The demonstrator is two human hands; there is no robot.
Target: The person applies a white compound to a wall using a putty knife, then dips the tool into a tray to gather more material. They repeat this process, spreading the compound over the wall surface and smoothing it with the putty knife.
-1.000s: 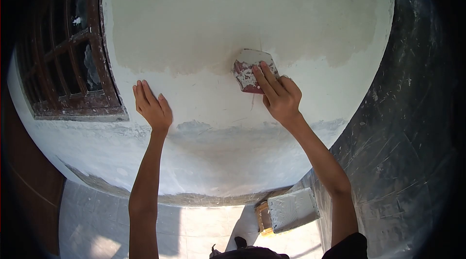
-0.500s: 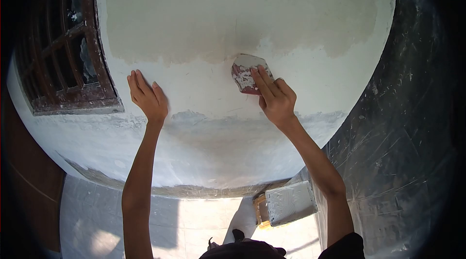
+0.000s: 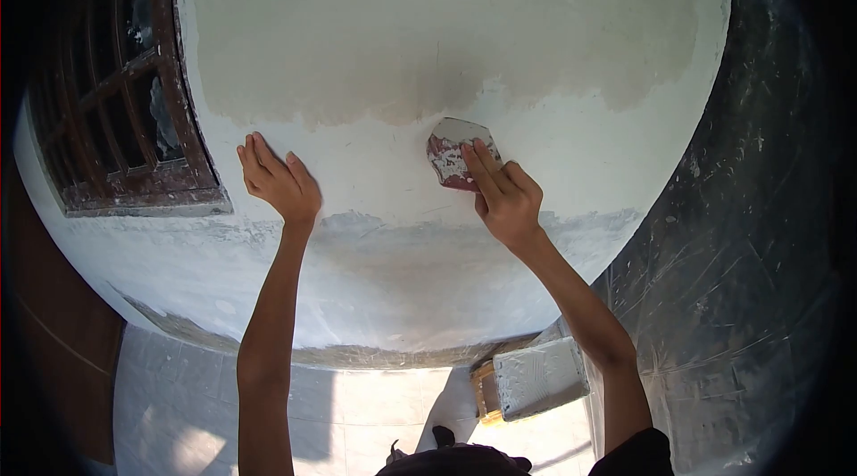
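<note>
My right hand (image 3: 511,201) grips a flat, angular putty spreader (image 3: 457,155), reddish and smeared with white putty. Its wide top edge lies against the wall (image 3: 375,164), just under the border of a damp-looking beige patch (image 3: 428,39). Two fingers press along the spreader's face; the thumb is mostly hidden. Further left, my left hand (image 3: 281,182) rests on the white part of the wall with its fingers stretched out and nothing in it. It is close to the lower right corner of a window frame.
A brown, barred window (image 3: 125,92) is at upper left. Below right, a putty-covered tray (image 3: 540,378) rests on a small wooden support (image 3: 486,391). Dark plastic sheeting (image 3: 714,280) hangs along the right. Pale floor tiles (image 3: 384,405) run under the wall.
My right hand has drawn the spreader a short way down the wall. My left hand stays on the wall, its wrist and forearm shifted slightly to the right.
</note>
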